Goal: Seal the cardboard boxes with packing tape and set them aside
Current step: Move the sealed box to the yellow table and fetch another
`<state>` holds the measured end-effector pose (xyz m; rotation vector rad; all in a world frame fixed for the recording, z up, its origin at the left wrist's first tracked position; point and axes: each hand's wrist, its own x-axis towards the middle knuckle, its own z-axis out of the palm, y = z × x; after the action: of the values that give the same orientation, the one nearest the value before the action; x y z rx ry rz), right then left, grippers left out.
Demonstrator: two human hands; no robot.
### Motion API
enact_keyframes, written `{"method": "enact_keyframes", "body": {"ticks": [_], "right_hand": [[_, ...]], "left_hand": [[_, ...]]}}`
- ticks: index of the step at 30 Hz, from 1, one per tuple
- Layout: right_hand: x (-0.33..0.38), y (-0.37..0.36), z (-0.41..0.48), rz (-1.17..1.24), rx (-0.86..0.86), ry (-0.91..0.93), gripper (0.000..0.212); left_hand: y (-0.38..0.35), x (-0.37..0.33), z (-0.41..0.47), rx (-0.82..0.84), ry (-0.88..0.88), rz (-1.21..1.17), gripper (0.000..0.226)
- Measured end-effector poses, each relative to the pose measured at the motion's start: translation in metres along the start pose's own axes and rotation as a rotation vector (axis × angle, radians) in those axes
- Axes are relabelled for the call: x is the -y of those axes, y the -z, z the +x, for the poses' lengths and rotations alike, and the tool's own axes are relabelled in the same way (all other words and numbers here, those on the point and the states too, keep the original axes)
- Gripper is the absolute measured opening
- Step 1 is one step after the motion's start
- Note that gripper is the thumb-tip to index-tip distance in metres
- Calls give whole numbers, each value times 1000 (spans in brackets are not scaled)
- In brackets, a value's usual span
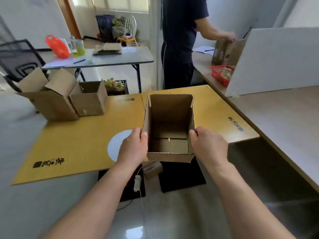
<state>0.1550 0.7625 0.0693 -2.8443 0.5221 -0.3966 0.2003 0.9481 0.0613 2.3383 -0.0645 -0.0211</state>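
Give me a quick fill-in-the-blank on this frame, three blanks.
1. The held box, gripped by the left hand and right hand, is ____ at the top.
2. It is held over a ____ cardboard sheet.
3. The plastic basket at far right is ____.
Missing words: open; yellow; red.

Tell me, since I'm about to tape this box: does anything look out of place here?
Nothing looks damaged or spilled. The open box, gripped by the left hand and right hand, looks square. Only a small box lying below the yellow sheet and a white adapter dangling beside it on its cable seem stray.
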Motion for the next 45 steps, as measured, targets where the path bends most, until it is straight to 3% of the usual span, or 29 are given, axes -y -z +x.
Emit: {"method": "enact_keyframes", "body": {"ticks": [16, 27, 31, 37, 41, 45], "right_hand": [[164, -76, 57, 3, 160, 215, 29], [195, -131, 205, 59, 112, 163, 31], [207, -153, 272, 58, 96, 166, 30], [237, -187, 349, 60, 93, 177, 30], [255, -204, 382, 39, 189, 177, 28], [267, -220, 397, 71, 326, 146, 31]], "left_hand": [[89, 123, 73, -149, 164, 38, 23], [78, 125, 234, -133, 84, 120, 23], [75, 114, 301, -151, 67, 209, 36], [72, 120, 383, -211, 48, 452, 36], [80, 126, 419, -210, 102, 516, 37], [82, 138, 443, -53, 255, 409, 37]]}}
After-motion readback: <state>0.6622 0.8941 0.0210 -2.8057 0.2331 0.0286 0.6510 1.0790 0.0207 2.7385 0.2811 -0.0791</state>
